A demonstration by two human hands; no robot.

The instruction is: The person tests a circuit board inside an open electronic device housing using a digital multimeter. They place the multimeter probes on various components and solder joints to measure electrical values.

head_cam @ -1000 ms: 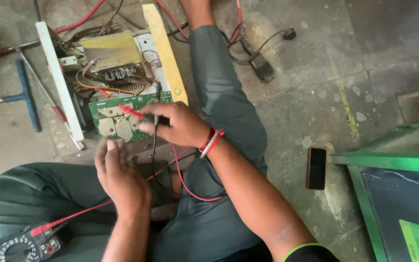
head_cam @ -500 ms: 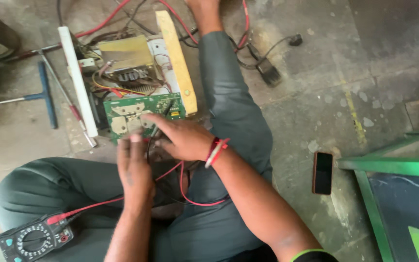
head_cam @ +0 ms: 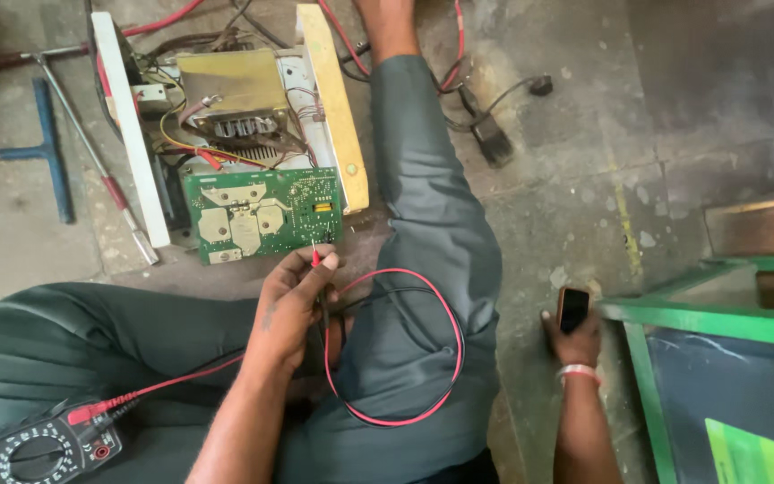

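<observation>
With casing point(head_cam: 333, 99) open, green board point(head_cam: 262, 213) inside

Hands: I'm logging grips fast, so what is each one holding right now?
Left hand: closed on the red probe and a black one, tips by the green circuit board.
Right hand: on the dark phone on the floor, fingers around it.

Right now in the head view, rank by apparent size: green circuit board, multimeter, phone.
1. green circuit board
2. multimeter, partly cut off by the frame and nearer the camera, so unsure
3. phone, under the right hand
</observation>
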